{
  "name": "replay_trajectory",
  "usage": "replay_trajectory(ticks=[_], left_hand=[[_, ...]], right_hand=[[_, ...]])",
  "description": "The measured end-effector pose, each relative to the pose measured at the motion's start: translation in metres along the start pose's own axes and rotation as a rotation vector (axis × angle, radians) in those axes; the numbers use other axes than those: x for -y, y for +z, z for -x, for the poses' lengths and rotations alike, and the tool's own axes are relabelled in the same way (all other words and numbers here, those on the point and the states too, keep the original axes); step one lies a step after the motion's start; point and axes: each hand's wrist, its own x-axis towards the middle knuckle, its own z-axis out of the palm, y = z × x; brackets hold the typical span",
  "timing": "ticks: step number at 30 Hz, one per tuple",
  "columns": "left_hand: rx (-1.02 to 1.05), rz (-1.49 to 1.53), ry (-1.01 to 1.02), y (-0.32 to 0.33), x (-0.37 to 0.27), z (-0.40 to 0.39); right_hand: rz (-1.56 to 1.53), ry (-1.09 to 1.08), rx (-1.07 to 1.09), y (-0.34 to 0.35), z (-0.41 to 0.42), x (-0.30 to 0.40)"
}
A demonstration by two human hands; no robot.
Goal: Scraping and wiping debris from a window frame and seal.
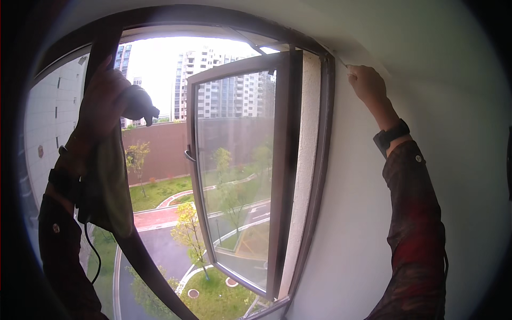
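Note:
Raised at the left, my left hand point(105, 100) is closed around a dark, bunched cloth point(138, 102), against the window's dark upright mullion point(96, 68). A longer greyish-green cloth point(114, 184) hangs below that hand; whether both are one piece, I cannot tell. My right hand point(367, 82) is up near the top right corner of the window frame point(330, 80). It pinches a thin, pointed tool point(342, 62), whose tip reaches the joint between frame and white wall. The tool's kind is too small to tell.
An open window sash point(282, 160) with a handle point(190, 155) swings outward, held by a stay point(252, 43) at its top. The white wall point(352, 192) adjoins the frame at the right. Far below outside lie a road, grass and trees. A black cable point(96, 256) hangs beside my left forearm.

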Motion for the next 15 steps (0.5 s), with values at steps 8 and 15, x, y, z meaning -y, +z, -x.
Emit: replay_trajectory(ticks=[8, 15], left_hand=[[0.048, 0.008, -0.020, -0.001, -0.002, -0.002], [-0.034, 0.006, 0.053, 0.003, 0.001, -0.003]], right_hand=[[-0.057, -0.038, -0.108, 0.012, 0.008, -0.003], [-0.065, -0.002, -0.055, 0.010, 0.008, 0.005]])
